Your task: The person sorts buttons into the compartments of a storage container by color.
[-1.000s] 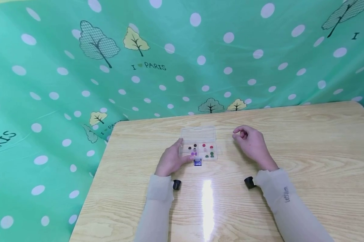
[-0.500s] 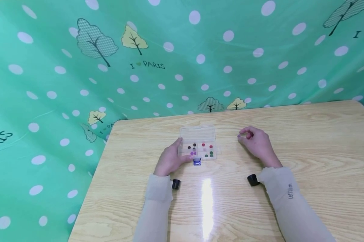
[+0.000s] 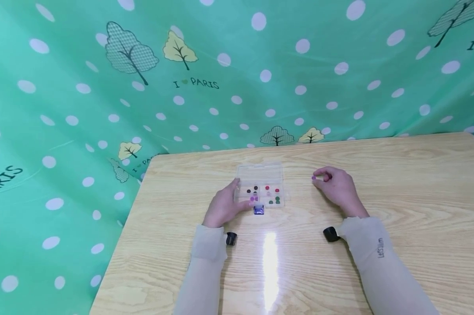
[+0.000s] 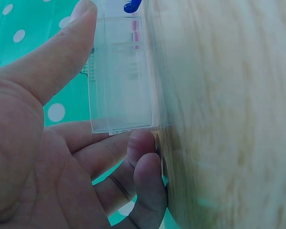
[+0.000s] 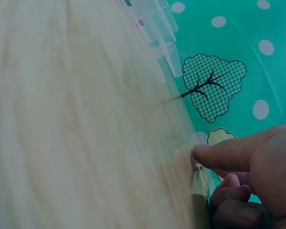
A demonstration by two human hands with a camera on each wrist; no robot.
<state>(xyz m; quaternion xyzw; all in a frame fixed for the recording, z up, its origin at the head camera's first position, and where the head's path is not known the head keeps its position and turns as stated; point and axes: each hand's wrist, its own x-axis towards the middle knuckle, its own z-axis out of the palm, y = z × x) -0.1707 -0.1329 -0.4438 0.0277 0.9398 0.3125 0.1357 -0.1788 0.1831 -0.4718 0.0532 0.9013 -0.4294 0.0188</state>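
Note:
My left hand (image 3: 223,207) holds the left end of a clear plastic compartment box (image 4: 121,90), thumb along its front and fingers behind. The box's see-through lid (image 3: 259,173) stands open at the back. Inside sit small round pieces: black (image 3: 248,191), red (image 3: 267,188), purple (image 3: 252,199) and green (image 3: 278,199). A blue clasp (image 3: 258,210) shows at the front edge. To the right of the box, my right hand (image 3: 335,186) pinches a small purple disc (image 3: 313,178) between thumb and index fingertips, low at the table. In the right wrist view only its thin purple edge (image 5: 192,155) shows.
The light wooden table (image 3: 292,271) carries a bright glare streak in front of the box. A green dotted curtain (image 3: 237,78) hangs along its back and left edges. Black wrist cameras (image 3: 331,234) jut inward from both sleeves.
My right hand has moved a little to the right, away from the box, and the purple disc now shows at its fingertips. The left hand stays on the box. The head view shifts slightly.

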